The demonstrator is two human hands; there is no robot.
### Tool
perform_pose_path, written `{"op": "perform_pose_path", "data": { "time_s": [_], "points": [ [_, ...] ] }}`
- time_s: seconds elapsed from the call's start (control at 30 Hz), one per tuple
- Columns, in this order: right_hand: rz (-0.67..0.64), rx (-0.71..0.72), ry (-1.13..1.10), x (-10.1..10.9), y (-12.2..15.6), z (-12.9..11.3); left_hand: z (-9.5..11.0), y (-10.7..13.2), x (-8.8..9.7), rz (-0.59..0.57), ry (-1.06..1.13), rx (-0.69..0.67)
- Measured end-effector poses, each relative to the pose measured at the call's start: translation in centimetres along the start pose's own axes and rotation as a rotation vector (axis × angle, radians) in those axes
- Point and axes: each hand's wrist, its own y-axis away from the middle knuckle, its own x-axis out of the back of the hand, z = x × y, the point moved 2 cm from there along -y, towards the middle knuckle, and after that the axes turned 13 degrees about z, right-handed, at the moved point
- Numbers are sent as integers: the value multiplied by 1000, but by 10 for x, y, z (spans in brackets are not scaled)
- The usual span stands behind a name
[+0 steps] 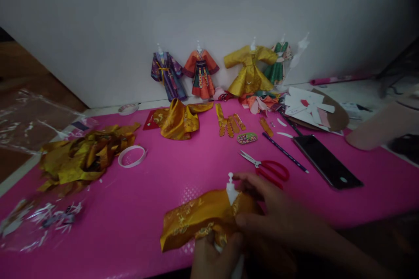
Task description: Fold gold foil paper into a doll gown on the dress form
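Note:
A white headless doll body (231, 192) wears a golden patterned robe (198, 214) with one wide sleeve spread to the left. At the robe's lower edge, my left hand (214, 257) is closed, thumb and fingers pinching the cloth around the doll's waist. My right hand (266, 211) curls over the robe's right shoulder, its thumb pressed on the front near the neckline and its fingers behind. The doll's neck peg stands up between them. Just beyond my right hand lie scissors (266, 169) with red handles.
Several dressed doll bodies lean on the wall, one in a yellow robe (250, 72). Golden cloth scraps (81, 152), a tape roll (132, 157) and a plastic bag (46, 222) lie left. A pencil (285, 152), phone (327, 161) and paper pieces (309, 107) lie right on the pink mat (108, 213).

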Motion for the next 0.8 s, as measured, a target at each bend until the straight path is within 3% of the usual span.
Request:
{"op": "perform_pose_path", "data": {
  "time_s": [0.17, 0.37, 0.47, 0.57, 0.63, 0.7, 0.8],
  "points": [
    [32, 30, 40, -8, -15, -2, 2, -6, -2, -37, -41, 14],
    [34, 142, 57, -13, -34, -7, 9, -15, -5, -85, 66, -27],
    [21, 174, 4, -13, -39, -8, 12, -20, -4, -59, 207, -70],
    [41, 216, -67, -11, -36, -7, 8, -25, 2, -9, 244, -9],
    [175, 344, -19, -8, -27, -6, 4, -26, 7, 1, 216, 38],
    [348, 591, 115, -5, -12, -7, 0, -26, 10, 13, 211, 40],
    [380, 1026, 342, -7, 9, -7, -3, -22, 13, 7, 220, 41]
  ]
}}
